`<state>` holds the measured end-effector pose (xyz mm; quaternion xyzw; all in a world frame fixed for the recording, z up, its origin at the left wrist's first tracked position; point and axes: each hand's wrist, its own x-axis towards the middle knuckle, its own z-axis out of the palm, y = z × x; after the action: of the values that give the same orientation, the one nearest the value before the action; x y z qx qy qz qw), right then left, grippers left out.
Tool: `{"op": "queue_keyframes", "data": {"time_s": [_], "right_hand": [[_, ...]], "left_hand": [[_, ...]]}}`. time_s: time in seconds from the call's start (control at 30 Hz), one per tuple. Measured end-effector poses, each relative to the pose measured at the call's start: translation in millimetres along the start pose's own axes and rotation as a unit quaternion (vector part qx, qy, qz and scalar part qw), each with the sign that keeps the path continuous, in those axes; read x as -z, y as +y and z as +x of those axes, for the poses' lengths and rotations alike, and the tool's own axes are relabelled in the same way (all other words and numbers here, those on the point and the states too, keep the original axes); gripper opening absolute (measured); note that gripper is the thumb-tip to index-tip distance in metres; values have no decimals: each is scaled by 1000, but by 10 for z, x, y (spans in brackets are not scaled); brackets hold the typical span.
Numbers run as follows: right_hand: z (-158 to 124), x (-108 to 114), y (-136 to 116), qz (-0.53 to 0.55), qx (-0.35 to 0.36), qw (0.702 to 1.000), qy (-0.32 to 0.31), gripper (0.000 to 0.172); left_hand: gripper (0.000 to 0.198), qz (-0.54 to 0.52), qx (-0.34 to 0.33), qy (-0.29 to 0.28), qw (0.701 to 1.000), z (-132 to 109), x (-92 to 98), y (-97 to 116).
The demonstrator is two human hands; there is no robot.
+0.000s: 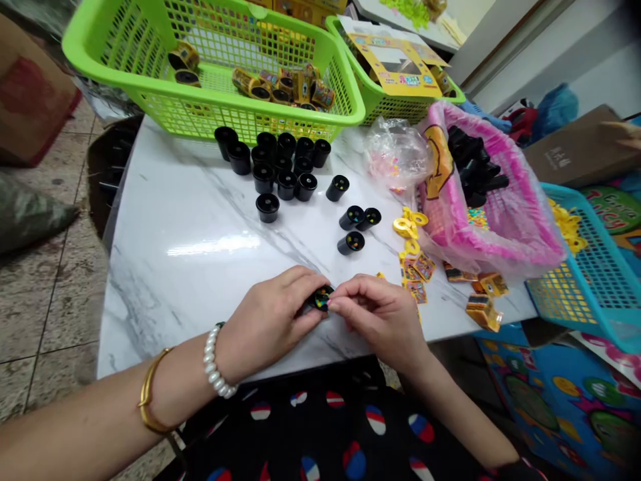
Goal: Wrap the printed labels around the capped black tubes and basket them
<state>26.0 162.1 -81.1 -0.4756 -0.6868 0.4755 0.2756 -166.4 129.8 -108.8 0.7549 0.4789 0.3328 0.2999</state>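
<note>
My left hand (280, 310) is closed round a small black plastic cup (320, 298) that has colourful bits inside. At the cup's mouth, the thumb and forefinger of my right hand (383, 317) are pinched together; whatever they hold is too small to name. Beyond my hands stand a few black cups (351, 243) with coloured bits in them. Farther back, several more black cups (283, 167) are grouped in front of the green basket. Yellow rings (406, 226) and small printed cards (419, 268) lie to the right of my right hand.
A large green basket (240, 110) at the back holds wrapped black cups. On the right are a pink basket (523, 224) lined with plastic, holding black parts, and a blue basket (595, 280) with yellow pieces. A clear plastic bag (395, 150) lies beside the pink basket.
</note>
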Motion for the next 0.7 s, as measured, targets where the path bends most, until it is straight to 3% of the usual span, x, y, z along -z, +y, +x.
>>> {"op": "queue_keyframes", "data": {"time_s": [0.1, 0.2, 0.37, 0.5, 0.7], "right_hand": [[21, -20, -36, -94, 46, 994, 18, 8], [37, -41, -80, -124, 44, 991, 16, 9], [76, -102, -125, -7, -85, 996, -3, 14], [118, -150, -151, 80, -197, 977, -34, 19], [69, -211, -87, 135, -192, 972, -26, 23]], "left_hand": [[24, -10, 2, -5, 1000, -5, -17, -11], [24, -16, 11, -11, 1000, -6, -19, -7], [25, -21, 14, -12, 1000, -26, -24, -1], [23, -32, 21, 1, 999, -5, -37, 4], [19, -60, 45, -2, 997, 73, -11, 9]]}}
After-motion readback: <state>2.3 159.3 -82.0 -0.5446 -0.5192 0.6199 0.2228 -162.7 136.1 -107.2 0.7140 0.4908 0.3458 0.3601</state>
